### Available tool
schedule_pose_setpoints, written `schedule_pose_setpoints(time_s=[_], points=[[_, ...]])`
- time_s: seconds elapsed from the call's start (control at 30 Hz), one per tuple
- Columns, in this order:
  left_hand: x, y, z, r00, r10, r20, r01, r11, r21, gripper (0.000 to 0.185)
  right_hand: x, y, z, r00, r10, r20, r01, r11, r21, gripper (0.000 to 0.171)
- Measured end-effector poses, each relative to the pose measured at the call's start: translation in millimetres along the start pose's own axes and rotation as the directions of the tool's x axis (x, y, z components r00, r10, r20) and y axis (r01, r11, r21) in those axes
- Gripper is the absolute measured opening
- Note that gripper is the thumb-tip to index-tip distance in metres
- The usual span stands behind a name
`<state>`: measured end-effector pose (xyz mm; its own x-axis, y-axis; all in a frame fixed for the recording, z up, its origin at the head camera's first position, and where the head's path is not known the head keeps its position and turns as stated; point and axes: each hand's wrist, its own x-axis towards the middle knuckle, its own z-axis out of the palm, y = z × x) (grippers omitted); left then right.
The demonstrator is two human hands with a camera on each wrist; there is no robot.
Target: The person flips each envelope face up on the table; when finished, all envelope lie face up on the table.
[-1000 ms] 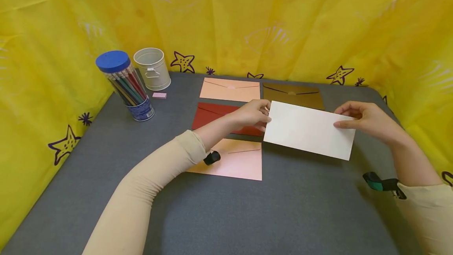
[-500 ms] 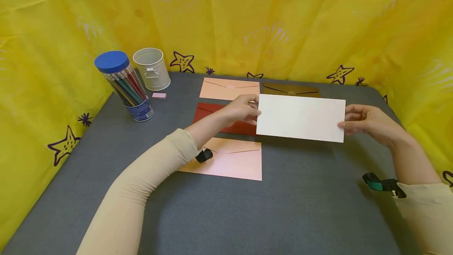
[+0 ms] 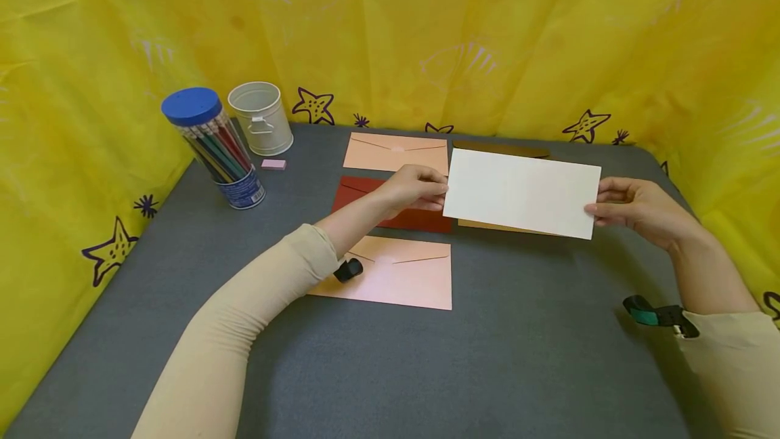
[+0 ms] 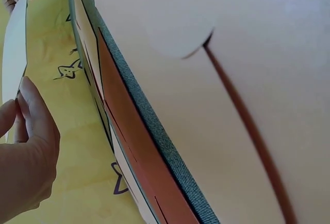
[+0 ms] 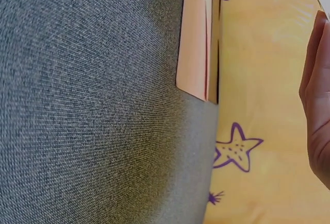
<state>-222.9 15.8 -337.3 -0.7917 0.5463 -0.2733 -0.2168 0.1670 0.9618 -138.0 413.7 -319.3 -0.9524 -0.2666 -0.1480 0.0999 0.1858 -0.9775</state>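
Observation:
Between both hands a plain white envelope (image 3: 521,192) is held raised above the table; no flap shows on the face toward the head camera. My left hand (image 3: 413,188) pinches its left edge with thumb and fingers, as the left wrist view also shows. At the opposite edge my right hand (image 3: 636,210) grips it by the right side. Behind it lies a brown envelope (image 3: 502,148), mostly covered. A strip of a tan envelope (image 3: 508,227) shows under its lower edge. Beside and below my left hand are a red envelope (image 3: 420,220) and a pale pink envelope (image 3: 402,280).
A peach envelope (image 3: 396,152) lies at the back. To the left stand a blue-lidded tub of pencils (image 3: 213,148) and a white metal pail (image 3: 262,120), with a pink eraser (image 3: 273,164) nearby. Yellow cloth (image 3: 390,39) hangs round the grey table (image 3: 439,371).
The white envelope has shifted left and farther back, both hands moving with it. My right hand's hold has slid out to its right edge. A tan strip now shows beneath it.

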Motion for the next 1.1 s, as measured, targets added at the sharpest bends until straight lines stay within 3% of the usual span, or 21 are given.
schedule_pose_setpoints(time_s=[0.27, 0.53, 0.67, 0.8, 1.03, 1.1], points=[[-0.3, 0.0, -2.8, 0.998, 0.047, -0.041, -0.047, 0.999, 0.004, 0.022, -0.4, -3.3, 2.2, 1.0, -0.015, -0.02, 0.015, 1.0, 0.012, 0.024], [1.4, 1.2, -1.6, 0.997, 0.056, -0.047, -0.06, 0.994, -0.092, 0.023, -1.5, -3.9, 1.9, 0.998, -0.033, -0.055, 0.032, 0.999, -0.018, 0.023], [1.4, 1.5, 0.2, 0.997, 0.049, -0.054, -0.056, 0.99, -0.13, 0.023, 0.0, -2.4, -1.4, 0.995, -0.089, 0.039, 0.086, 0.992, 0.09, 0.03], [0.9, 0.8, 0.3, 0.997, 0.043, -0.068, -0.05, 0.993, -0.107, 0.022, 1.6, -1.7, -4.5, 0.982, -0.13, 0.139, 0.1, 0.973, 0.207, 0.038], [3.3, -3.9, 1.1, 0.997, 0.035, -0.065, -0.04, 0.996, -0.086, 0.025, -0.9, -2.3, -3.0, 0.997, -0.049, 0.053, 0.04, 0.986, 0.163, 0.037], [3.6, -5.4, 1.8, 0.998, 0.038, -0.057, -0.042, 0.997, -0.072, 0.024, -0.9, -1.3, -3.4, 0.997, -0.052, 0.061, 0.041, 0.986, 0.16, 0.037]])
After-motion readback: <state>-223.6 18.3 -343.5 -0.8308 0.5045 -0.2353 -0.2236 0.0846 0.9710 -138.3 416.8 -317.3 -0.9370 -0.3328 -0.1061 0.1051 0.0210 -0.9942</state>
